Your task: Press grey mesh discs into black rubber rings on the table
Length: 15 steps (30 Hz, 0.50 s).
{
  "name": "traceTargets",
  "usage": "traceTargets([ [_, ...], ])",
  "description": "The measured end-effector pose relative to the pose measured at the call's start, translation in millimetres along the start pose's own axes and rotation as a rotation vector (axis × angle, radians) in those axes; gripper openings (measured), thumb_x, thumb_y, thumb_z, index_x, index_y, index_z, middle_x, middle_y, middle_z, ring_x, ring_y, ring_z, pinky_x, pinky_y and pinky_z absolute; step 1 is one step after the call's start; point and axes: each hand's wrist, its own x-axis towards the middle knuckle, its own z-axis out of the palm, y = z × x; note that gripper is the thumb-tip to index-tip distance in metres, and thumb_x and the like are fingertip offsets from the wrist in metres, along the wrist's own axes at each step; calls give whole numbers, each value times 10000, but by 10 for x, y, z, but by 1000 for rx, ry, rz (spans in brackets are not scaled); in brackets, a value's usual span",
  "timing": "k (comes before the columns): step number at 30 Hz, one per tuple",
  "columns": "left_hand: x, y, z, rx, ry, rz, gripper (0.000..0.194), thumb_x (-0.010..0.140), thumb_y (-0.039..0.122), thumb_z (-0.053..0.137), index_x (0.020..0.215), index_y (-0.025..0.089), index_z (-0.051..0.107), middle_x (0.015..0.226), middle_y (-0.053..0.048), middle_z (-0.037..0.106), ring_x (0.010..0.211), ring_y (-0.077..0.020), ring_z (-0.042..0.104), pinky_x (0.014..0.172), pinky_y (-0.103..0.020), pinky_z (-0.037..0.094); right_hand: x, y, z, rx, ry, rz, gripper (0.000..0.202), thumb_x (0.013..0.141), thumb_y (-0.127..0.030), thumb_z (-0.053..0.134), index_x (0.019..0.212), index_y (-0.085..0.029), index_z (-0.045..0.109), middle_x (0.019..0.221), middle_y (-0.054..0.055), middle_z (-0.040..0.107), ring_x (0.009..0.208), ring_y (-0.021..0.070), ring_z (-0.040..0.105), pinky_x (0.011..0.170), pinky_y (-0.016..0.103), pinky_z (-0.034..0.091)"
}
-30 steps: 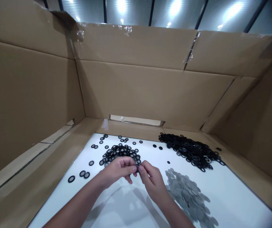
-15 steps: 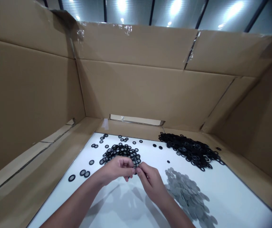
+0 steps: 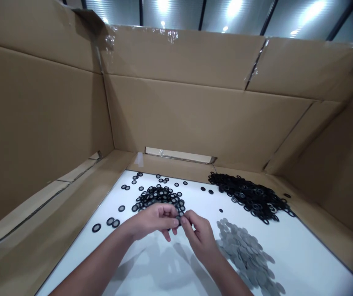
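Pinched at its rim between two sets of fingertips, a small dark-rimmed disc (image 3: pixel 178 219) sits right where the hands meet, low over the white board (image 3: pixel 299 250)! Left hand (image 3: pixel 154 220) closed on one side, thumb across it; right hand (image 3: pixel 198 234) closing thumb and forefinger on the opposite edge. Much of the piece is covered, so whether its centre is fully seated can't be told. It looks a featherweight, thin and probably a touch springy at the dark rim, with a flat middle that could slide or pop loose under a lopsided squeeze; the rim is the place to hold, opposite edges, light and even. Just beyond the fingers, a heap of dark-rimmed discs (image 3: pixel 156 195), pale centres showing, and out to the left a few scattered ones (image 3: pixel 96 227) lying flat. Over on the right, grey discs (image 3: pixel 247 250) overlap in a loose spread, and farther back there's a tangled mound of black rings (image 3: pixel 253 197), spilling past the board's edge onto the cardboard (image 3: pixel 194 111) that walls it all in.
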Motion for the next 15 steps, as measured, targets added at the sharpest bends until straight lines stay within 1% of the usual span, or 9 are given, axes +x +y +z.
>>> traceTargets([
  [2,38,-50,58,-70,35,34,310,817,428,747,893,152,630,769,-34,653,730,-173,651,607,-286,553,4,7,11,31,62,59,329,1026,-355,395,728,-218,421,619,-43,437,545,117,403,522,247,305],
  [3,59,-75,82,-92,55,47,314,823,435,740,890,152,623,739,-26,645,687,-158,640,594,-276,545,6,13,15,50,67,84,339,1030,-374,381,731,-219,422,621,-40,450,550,121,415,525,250,313],
  [5,95,-117,112,-100,85,57,302,822,417,745,864,148,615,682,-11,633,612,-130,611,592,-264,532,12,31,21,93,32,115,370,1036,-406,358,720,-222,412,610,-38,459,547,124,427,530,253,321],
  [8,119,-142,106,-89,97,54,278,789,365,781,819,135,627,635,-7,628,575,-118,588,603,-262,524,29,56,17,128,-22,137,405,1026,-441,387,684,-224,390,566,-49,435,523,118,406,522,254,307],
  [12,119,-145,84,-82,102,60,259,798,354,769,795,132,636,629,-6,619,579,-120,570,593,-261,513,51,56,8,157,-10,155,424,1009,-458,428,660,-226,365,531,-60,403,503,111,367,506,255,279],
  [15,118,-156,96,-91,103,81,272,821,365,743,761,141,600,598,4,600,535,-105,537,532,-226,449,49,32,18,210,4,167,433,1013,-477,414,663,-229,354,522,-62,401,496,107,360,501,249,289],
])
